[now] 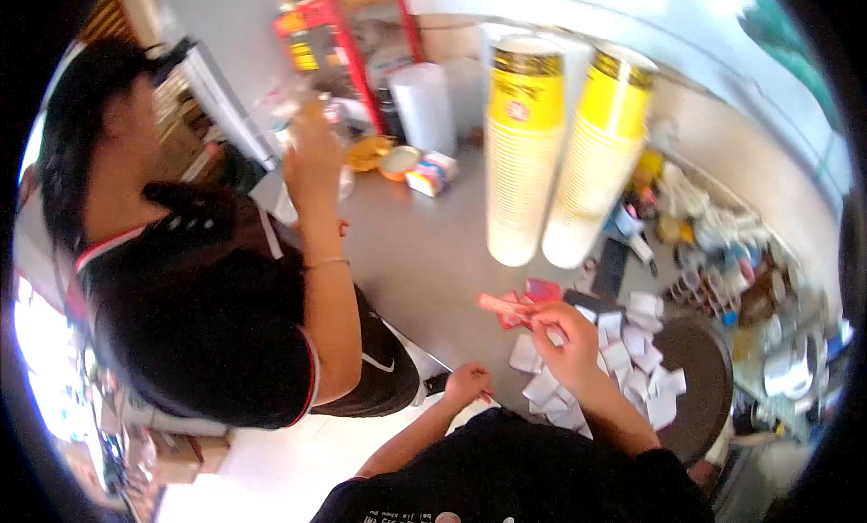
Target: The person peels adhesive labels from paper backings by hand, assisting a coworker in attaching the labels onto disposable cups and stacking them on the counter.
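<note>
My right hand (pixel 567 342) is raised over the right part of the table and pinches a thin red-and-pale strip (pixel 497 304) that points left. Blur hides what the strip is. Beneath and beside that hand lies a heap of small white square packets (pixel 623 359). Just behind the strip is a red packet (pixel 543 291). My left hand (pixel 468 385) is at the table's front edge with its fingers curled closed. A sliver of red shows at its fingertips, too small to name.
Two tall stacks of yellow-topped paper cups (pixel 524 162) stand on the metal table (pixel 397 261). A co-worker (pixel 199 315) at my left raises a hand with something clear. A dark round surface (pixel 700 387) lies at right, with clutter (pixel 713 243) along the wall.
</note>
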A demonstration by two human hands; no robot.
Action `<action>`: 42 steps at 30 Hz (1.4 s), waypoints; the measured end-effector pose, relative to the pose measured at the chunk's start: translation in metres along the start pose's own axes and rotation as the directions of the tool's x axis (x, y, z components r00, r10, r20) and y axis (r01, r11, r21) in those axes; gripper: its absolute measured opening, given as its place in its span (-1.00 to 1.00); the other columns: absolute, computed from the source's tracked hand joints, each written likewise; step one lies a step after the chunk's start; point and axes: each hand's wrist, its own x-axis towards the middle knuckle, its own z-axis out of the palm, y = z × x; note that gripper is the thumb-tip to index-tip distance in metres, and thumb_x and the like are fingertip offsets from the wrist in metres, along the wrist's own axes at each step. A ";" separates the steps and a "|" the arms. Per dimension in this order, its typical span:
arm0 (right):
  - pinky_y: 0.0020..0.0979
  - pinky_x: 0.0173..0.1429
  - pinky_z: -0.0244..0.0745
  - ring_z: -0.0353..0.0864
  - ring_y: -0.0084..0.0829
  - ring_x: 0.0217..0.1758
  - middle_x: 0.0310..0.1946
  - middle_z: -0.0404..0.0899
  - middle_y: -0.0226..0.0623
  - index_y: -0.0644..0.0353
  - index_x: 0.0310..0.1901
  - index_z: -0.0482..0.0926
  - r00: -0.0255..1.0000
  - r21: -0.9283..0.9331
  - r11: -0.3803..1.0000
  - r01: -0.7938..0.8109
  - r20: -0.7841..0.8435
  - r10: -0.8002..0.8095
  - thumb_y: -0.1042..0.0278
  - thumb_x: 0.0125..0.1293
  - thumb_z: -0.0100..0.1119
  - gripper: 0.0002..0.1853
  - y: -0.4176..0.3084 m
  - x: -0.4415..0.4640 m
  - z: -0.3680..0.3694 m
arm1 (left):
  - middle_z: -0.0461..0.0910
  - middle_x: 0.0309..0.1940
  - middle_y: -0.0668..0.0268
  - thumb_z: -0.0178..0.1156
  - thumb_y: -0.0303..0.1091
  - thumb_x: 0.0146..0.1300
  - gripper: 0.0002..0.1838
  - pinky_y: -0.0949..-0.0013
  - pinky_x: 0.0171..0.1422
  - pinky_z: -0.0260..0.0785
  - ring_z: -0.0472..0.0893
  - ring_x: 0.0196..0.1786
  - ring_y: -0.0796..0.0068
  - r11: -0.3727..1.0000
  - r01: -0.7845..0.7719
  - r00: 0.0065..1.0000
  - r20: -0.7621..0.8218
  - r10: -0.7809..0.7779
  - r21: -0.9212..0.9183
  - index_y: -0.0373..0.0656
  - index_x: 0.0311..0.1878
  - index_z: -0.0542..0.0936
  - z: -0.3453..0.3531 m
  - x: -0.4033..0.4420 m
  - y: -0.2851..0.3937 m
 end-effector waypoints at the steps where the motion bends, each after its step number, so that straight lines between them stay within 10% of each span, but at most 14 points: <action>1: -0.44 -0.08 0.58 0.64 -0.36 -0.17 -0.24 0.58 -0.15 0.30 -0.25 0.49 1.000 0.072 0.997 -0.025 -0.013 0.026 0.67 0.08 0.18 -0.82 0.000 0.000 0.007 | 0.60 -0.51 0.16 0.05 -0.35 0.21 -0.76 0.44 -0.55 0.41 0.63 -0.54 0.38 0.999 -0.017 0.999 -0.040 0.016 -0.031 -0.35 -0.16 0.45 -0.002 -0.004 0.010; 18: -0.51 -0.25 0.54 0.63 -0.42 -0.30 -0.28 0.61 -0.19 0.29 -0.34 0.52 0.989 0.118 0.990 0.077 0.117 -0.091 0.68 0.00 0.22 -0.84 -0.025 -0.010 0.054 | 0.61 -0.40 0.15 0.13 -0.38 0.18 -0.78 0.40 -0.26 0.52 0.62 -0.39 0.43 0.978 -0.133 0.990 0.030 0.140 -0.158 -0.33 -0.17 0.54 -0.035 -0.027 -0.071; 20: -0.51 -0.25 0.53 0.63 -0.42 -0.30 -0.28 0.61 -0.20 0.29 -0.35 0.52 0.985 0.125 0.988 0.090 0.137 -0.107 0.68 0.00 0.22 -0.84 -0.027 -0.012 0.056 | 0.64 -0.41 0.23 0.12 -0.24 0.14 -0.74 0.35 -0.21 0.50 0.63 -0.36 0.40 0.992 -0.125 0.990 -0.073 0.123 -0.027 -0.22 -0.23 0.59 -0.047 -0.018 -0.125; 22: -0.49 -0.24 0.52 0.63 -0.40 -0.30 -0.28 0.61 -0.19 0.28 -0.35 0.53 0.972 0.044 0.994 0.103 0.206 -0.110 0.65 -0.01 0.23 -0.84 -0.029 -0.018 0.055 | 0.64 -0.39 0.24 0.10 -0.22 -0.01 -0.80 0.21 -0.15 0.49 0.63 -0.27 0.26 0.879 -0.018 0.982 -0.156 0.105 0.476 -0.07 -0.41 0.65 -0.064 -0.028 -0.157; 23: -0.46 -0.21 0.51 0.63 -0.35 -0.29 -0.29 0.61 -0.19 0.26 -0.35 0.53 0.968 0.053 0.997 0.048 0.244 -0.060 0.62 0.00 0.23 -0.85 -0.018 -0.027 0.058 | 0.64 -0.40 0.23 0.11 -0.24 -0.02 -0.80 0.19 -0.14 0.48 0.63 -0.25 0.25 0.479 -0.174 0.972 0.072 0.224 0.860 -0.08 -0.41 0.66 -0.075 -0.026 -0.187; 26: -0.44 -0.19 0.51 0.62 -0.33 -0.28 -0.29 0.61 -0.18 0.26 -0.36 0.53 0.953 0.098 0.995 -0.013 0.301 -0.017 0.61 0.01 0.22 -0.87 -0.015 -0.043 0.066 | 0.65 -0.34 0.24 0.18 -0.25 0.05 -0.83 0.15 -0.11 0.49 0.63 -0.22 0.19 0.839 0.351 0.934 -0.222 -0.280 0.416 -0.07 -0.35 0.67 -0.090 -0.062 -0.229; 30: -0.45 -0.19 0.54 0.63 -0.35 -0.25 -0.26 0.61 -0.16 0.26 -0.33 0.53 0.903 0.076 0.997 0.032 0.425 -0.061 0.60 0.03 0.20 -0.87 -0.030 -0.050 0.072 | 0.67 -0.35 0.28 0.26 -0.21 0.05 -0.84 0.16 -0.15 0.49 0.65 -0.24 0.20 0.364 0.028 0.980 0.046 -0.195 0.931 -0.06 -0.39 0.68 -0.104 -0.081 -0.328; 32: -0.46 -0.20 0.55 0.63 -0.38 -0.25 -0.24 0.60 -0.16 0.26 -0.31 0.52 0.885 0.114 0.993 0.016 0.460 -0.067 0.59 0.07 0.20 -0.87 -0.029 -0.062 0.081 | 0.67 -0.34 0.23 0.25 -0.22 0.05 -0.83 0.18 -0.16 0.49 0.65 -0.23 0.22 0.655 0.435 0.885 -0.161 -0.436 0.618 -0.09 -0.40 0.68 -0.101 -0.098 -0.335; 34: -0.46 -0.21 0.56 0.63 -0.41 -0.25 -0.24 0.60 -0.16 0.27 -0.30 0.52 0.874 0.127 0.989 -0.077 0.486 0.006 0.58 0.10 0.20 -0.89 -0.035 -0.070 0.091 | 0.67 -0.34 0.22 0.17 -0.25 0.08 -0.81 0.22 -0.16 0.49 0.65 -0.25 0.23 0.332 0.013 0.981 0.053 -0.187 0.943 -0.13 -0.39 0.68 -0.102 -0.125 -0.324; 36: -0.46 -0.21 0.57 0.62 -0.42 -0.25 -0.24 0.60 -0.17 0.27 -0.30 0.52 0.863 0.143 0.988 -0.061 0.506 -0.020 0.59 0.11 0.19 -0.89 -0.041 -0.080 0.105 | 0.67 -0.36 0.22 0.15 -0.27 0.09 -0.80 0.21 -0.17 0.49 0.65 -0.27 0.24 0.785 0.455 0.881 -0.338 -0.330 0.420 -0.16 -0.40 0.67 -0.095 -0.132 -0.331; 41: -0.49 -0.20 0.56 0.62 -0.41 -0.25 -0.22 0.60 -0.16 0.29 -0.30 0.54 0.816 0.184 0.973 -0.142 0.578 0.010 0.60 0.11 0.19 -0.90 -0.067 -0.102 0.134 | 0.66 -0.42 0.17 0.18 -0.27 0.02 -0.78 0.25 -0.15 0.50 0.67 -0.36 0.36 0.920 0.354 0.891 -0.360 -0.277 0.167 -0.18 -0.33 0.66 -0.099 -0.166 -0.358; 42: -0.50 -0.20 0.56 0.62 -0.41 -0.25 -0.22 0.60 -0.16 0.30 -0.31 0.54 0.813 0.196 0.968 -0.154 0.582 0.011 0.60 0.10 0.19 -0.90 -0.071 -0.106 0.140 | 0.66 -0.40 0.17 0.19 -0.26 0.02 -0.78 0.26 -0.13 0.50 0.67 -0.34 0.36 0.872 0.449 0.776 -0.398 -0.488 -0.194 -0.17 -0.31 0.66 -0.099 -0.180 -0.340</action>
